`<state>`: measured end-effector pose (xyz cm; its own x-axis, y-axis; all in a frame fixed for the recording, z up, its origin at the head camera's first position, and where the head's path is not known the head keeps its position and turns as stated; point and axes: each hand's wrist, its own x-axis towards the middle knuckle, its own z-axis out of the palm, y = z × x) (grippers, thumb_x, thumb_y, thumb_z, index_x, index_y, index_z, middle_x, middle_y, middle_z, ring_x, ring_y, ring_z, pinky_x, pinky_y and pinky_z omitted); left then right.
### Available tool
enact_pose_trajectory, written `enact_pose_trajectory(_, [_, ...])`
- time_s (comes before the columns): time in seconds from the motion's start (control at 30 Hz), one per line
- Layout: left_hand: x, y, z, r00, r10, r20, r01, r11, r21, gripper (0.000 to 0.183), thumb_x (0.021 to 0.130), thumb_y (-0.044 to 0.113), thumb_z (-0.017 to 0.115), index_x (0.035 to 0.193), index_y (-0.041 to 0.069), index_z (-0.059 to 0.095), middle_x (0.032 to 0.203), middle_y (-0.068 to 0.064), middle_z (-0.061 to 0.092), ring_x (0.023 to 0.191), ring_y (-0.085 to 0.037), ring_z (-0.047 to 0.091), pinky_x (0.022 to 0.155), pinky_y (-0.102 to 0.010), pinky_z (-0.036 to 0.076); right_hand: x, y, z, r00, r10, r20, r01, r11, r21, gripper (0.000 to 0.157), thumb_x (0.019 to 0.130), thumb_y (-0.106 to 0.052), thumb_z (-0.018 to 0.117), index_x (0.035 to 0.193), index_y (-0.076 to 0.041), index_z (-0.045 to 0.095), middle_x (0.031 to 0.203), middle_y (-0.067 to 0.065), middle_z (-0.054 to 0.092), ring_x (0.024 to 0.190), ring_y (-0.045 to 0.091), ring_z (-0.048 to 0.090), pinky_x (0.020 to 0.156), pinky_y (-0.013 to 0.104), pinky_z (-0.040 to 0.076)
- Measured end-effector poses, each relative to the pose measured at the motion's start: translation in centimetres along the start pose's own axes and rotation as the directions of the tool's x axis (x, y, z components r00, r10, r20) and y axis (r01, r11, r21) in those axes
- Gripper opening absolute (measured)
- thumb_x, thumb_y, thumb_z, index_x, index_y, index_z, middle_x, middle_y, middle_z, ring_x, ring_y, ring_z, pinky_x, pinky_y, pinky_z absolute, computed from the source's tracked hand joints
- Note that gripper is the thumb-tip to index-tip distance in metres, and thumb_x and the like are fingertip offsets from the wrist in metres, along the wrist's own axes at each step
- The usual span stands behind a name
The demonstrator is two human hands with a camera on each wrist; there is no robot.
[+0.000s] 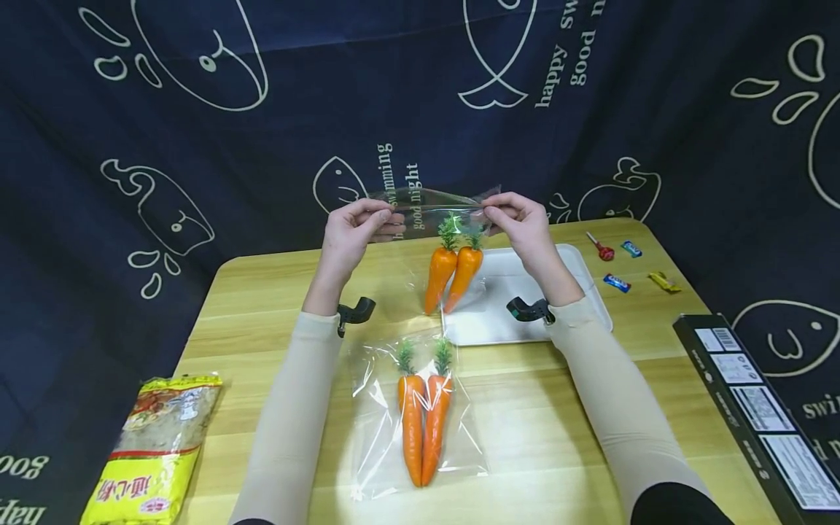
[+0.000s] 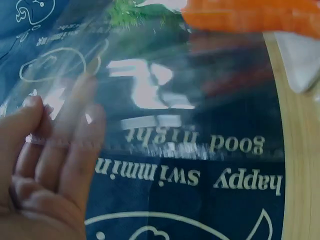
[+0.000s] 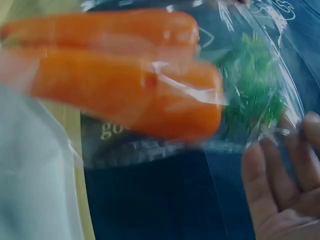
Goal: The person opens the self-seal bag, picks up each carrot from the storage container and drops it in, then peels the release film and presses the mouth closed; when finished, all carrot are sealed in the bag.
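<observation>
Between both raised hands hangs a clear plastic bag with two orange carrots inside, their green tops toward the bag's upper edge. My left hand pinches the left upper corner of the bag between thumb and fingers. At the opposite corner my right hand pinches the film the same way. In the right wrist view the bagged carrots lie close to the camera, with the fingers at the film's edge. Nearer on the table lies a second clear bag holding two more carrots.
Behind the hanging bag is a white tray. Several wrapped candies and a red lollipop lie at the right rear. A yellow food packet sits at the left, a long black box at the right edge. Dark patterned cloth hangs behind.
</observation>
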<state>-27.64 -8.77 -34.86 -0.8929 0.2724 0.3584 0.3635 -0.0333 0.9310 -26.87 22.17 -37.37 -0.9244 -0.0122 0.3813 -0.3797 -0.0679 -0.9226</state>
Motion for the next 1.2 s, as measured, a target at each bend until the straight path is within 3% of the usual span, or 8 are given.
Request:
enact_pose_trajectory(0.27, [0.6, -0.1, -1.3, 0.997, -0.022, 0.074, 0.025, 0.999, -0.045, 0.031, 0.099, 0.011, 0.061, 0.129, 0.004, 0.065, 0.117, -0.021, 0.070, 0.097, -0.034, 0.073, 0.081, -0.045, 0.061, -0.1, -0.3, -0.4, 0.997, -0.055, 0.061, 0.055, 0.998, 0.008, 0.030, 0.092, -0.012, 0.071, 0.120, 0.000, 0.069, 0.099, 0.008, 0.077, 0.080, 0.017, 0.072, 0.071, 0.023, 0.060])
enact_pose_trajectory(0.43, [0.1, 0.5, -1.4, 0.996, -0.056, 0.066, 0.057, 0.998, -0.012, 0.027, 0.101, 0.002, 0.051, 0.120, 0.003, 0.070, 0.123, -0.014, 0.067, 0.099, -0.029, 0.074, 0.081, -0.041, 0.062, -0.3, 0.4, -0.5, 0.995, -0.034, 0.094, 0.029, 0.998, 0.051, 0.019, 0.098, -0.011, 0.064, 0.108, 0.003, 0.072, 0.099, 0.004, 0.077, 0.089, 0.018, 0.071, 0.079, 0.024, 0.060])
enact_pose_trajectory(0.53, [-0.1, 0.3, -1.5, 0.995, -0.062, 0.072, 0.060, 0.998, 0.029, 0.026, 0.103, 0.004, 0.049, 0.116, 0.006, 0.072, 0.123, -0.011, 0.067, 0.102, -0.030, 0.072, 0.084, -0.038, 0.061, -0.3, 0.6, -0.5, 0.995, -0.043, 0.090, 0.045, 0.999, -0.026, 0.018, 0.101, -0.011, 0.059, 0.099, 0.001, 0.073, 0.101, 0.002, 0.075, 0.094, 0.018, 0.069, 0.084, 0.023, 0.059])
enact_pose_trajectory(0.7, [0.1, -0.6, -1.8, 0.991, -0.032, 0.130, 0.023, 0.997, 0.075, 0.028, 0.106, 0.011, 0.046, 0.118, 0.011, 0.071, 0.125, -0.008, 0.068, 0.111, -0.036, 0.068, 0.090, -0.042, 0.060, -0.1, 0.6, -0.5, 0.992, -0.060, 0.112, 0.078, 0.983, -0.164, 0.024, 0.105, -0.009, 0.049, 0.108, -0.001, 0.071, 0.114, 0.003, 0.070, 0.102, 0.017, 0.065, 0.088, 0.022, 0.056])
enact_pose_trajectory(0.87, [-0.1, -1.2, -1.7, 0.989, 0.021, 0.143, -0.033, 0.996, 0.081, 0.033, 0.104, 0.008, 0.042, 0.120, 0.008, 0.071, 0.126, -0.007, 0.068, 0.109, -0.035, 0.069, 0.091, -0.049, 0.058, -0.3, 0.4, -0.2, 0.991, -0.084, 0.104, 0.101, 0.979, -0.176, 0.031, 0.103, -0.001, 0.040, 0.116, 0.000, 0.068, 0.118, 0.008, 0.066, 0.101, 0.021, 0.066, 0.089, 0.024, 0.056])
enact_pose_trajectory(0.97, [-0.2, -1.5, -1.2, 0.992, 0.063, 0.112, -0.069, 0.996, 0.047, 0.027, 0.104, 0.014, 0.051, 0.120, 0.005, 0.071, 0.126, -0.008, 0.067, 0.107, -0.037, 0.069, 0.089, -0.054, 0.058, -0.6, 0.4, 0.7, 0.992, -0.114, 0.058, 0.121, 0.983, -0.137, 0.024, 0.104, -0.011, 0.049, 0.116, 0.000, 0.066, 0.114, 0.007, 0.065, 0.098, 0.021, 0.065, 0.088, 0.022, 0.056])
enact_pose_trajectory(1.1, [-0.3, -1.9, 0.2, 0.995, 0.088, -0.041, -0.088, 0.996, 0.002, 0.026, 0.098, 0.028, 0.065, 0.110, 0.008, 0.075, 0.116, -0.008, 0.071, 0.097, -0.035, 0.073, 0.082, -0.052, 0.060, -0.8, 1.0, 2.4, 0.992, -0.125, -0.002, 0.124, 0.989, -0.074, 0.025, 0.099, -0.021, 0.063, 0.116, -0.002, 0.065, 0.108, 0.002, 0.063, 0.094, 0.016, 0.060, 0.084, 0.021, 0.051])
enact_pose_trajectory(1.2, [-0.5, -2.2, 1.4, 0.984, 0.118, -0.131, -0.122, 0.992, -0.018, 0.023, 0.093, 0.024, 0.071, 0.106, 0.006, 0.077, 0.110, -0.008, 0.072, 0.091, -0.036, 0.073, 0.078, -0.050, 0.061, -0.9, 1.6, 3.5, 0.996, -0.089, -0.023, 0.088, 0.995, -0.038, 0.027, 0.096, -0.021, 0.067, 0.120, -0.008, 0.068, 0.109, -0.001, 0.064, 0.093, 0.014, 0.058, 0.085, 0.021, 0.049])
